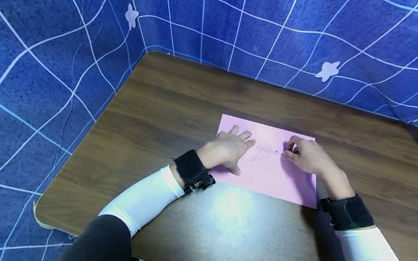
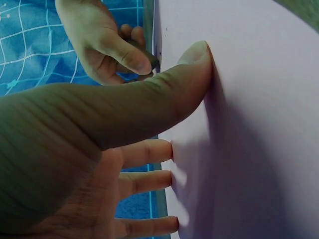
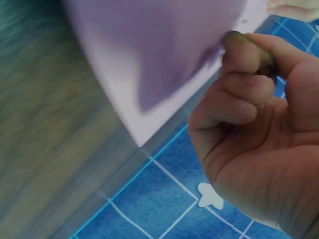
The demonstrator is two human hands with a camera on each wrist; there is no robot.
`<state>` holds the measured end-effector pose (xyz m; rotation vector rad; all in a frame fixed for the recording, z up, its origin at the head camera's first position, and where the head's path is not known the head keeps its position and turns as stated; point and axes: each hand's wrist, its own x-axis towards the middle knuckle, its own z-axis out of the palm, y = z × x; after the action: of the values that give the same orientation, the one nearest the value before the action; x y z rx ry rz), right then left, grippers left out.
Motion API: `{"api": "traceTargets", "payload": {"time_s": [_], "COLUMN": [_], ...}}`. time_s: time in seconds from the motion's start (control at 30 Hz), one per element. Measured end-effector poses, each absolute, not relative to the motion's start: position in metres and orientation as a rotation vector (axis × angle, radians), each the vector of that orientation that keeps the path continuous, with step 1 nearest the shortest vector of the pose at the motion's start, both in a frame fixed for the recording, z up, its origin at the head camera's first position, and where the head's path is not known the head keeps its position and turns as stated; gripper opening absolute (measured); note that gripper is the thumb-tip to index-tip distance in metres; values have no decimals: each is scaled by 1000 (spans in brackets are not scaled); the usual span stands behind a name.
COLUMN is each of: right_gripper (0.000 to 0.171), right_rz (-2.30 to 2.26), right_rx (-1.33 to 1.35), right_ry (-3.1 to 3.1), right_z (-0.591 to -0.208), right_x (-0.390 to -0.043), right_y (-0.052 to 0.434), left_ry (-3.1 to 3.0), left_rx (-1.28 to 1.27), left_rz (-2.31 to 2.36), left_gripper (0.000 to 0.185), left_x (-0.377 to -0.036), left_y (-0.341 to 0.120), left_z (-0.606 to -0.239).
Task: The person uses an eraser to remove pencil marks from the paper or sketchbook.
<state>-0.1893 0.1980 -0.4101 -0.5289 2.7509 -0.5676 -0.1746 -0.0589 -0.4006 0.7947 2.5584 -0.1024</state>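
1. Head view: a rectangular sheet of pale pink paper (image 1: pixel 267 162) lies flat on the dark brown wood-grain table (image 1: pixel 181 102), a little toward 1 o'clock from the table's middle; faint grey scribbles mark the sheet near its centre
2. Head view: the left hand (image 1: pixel 228 149) lies palm down on the sheet's 9 o'clock edge, fingers straight and slightly spread, pressing the paper to the table
3. Head view: the right hand (image 1: pixel 307 155) rests on the sheet's 3 o'clock side with its fingers curled in a pinch over a small dark thing; what that thing is cannot be told here
4. Head view: both forearms wear white sleeves with black wrist straps (image 1: pixel 193 171), and a blue cloth with white grid lines and pale star shapes (image 1: pixel 49 45) surrounds the table from 8 o'clock round to 3 o'clock
5. Left wrist view: the left hand's thumb and three straight fingertips (image 2: pixel 164 149) touch the pink sheet; at 11 o'clock the right hand pinches a small dark stub (image 2: pixel 149 62) whose tip touches the paper's edge
6. Right wrist view: the right hand's thumb and curled fingers close narrowly round the dark stub at the sheet's edge; this view is blurred, with the table at 9 o'clock and the blue cloth at 6 o'clock
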Motion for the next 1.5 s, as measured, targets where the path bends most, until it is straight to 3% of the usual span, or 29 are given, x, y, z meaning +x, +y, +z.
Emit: {"api": "traceTargets", "payload": {"time_s": [0.33, 0.87, 1.3, 1.5], "right_gripper": [6, 12, 13, 10], "right_rz": [-655, -639, -640, -705], "right_rx": [-579, -347, -487, -408], "right_ry": [2670, 2743, 2707, 2630], "right_z": [-417, -416, -409, -417], "right_x": [-191, -188, -196, -198], "right_y": [171, 191, 170, 168], "left_ry": [2560, 2576, 2568, 2571], "left_rx": [792, 795, 785, 793], "left_rz": [-91, -93, -84, -94], "left_gripper": [111, 110, 109, 110], "left_x": [-174, -175, -175, -175], "left_y": [-59, -61, -60, -59], "left_z": [-404, -404, -402, -403]}}
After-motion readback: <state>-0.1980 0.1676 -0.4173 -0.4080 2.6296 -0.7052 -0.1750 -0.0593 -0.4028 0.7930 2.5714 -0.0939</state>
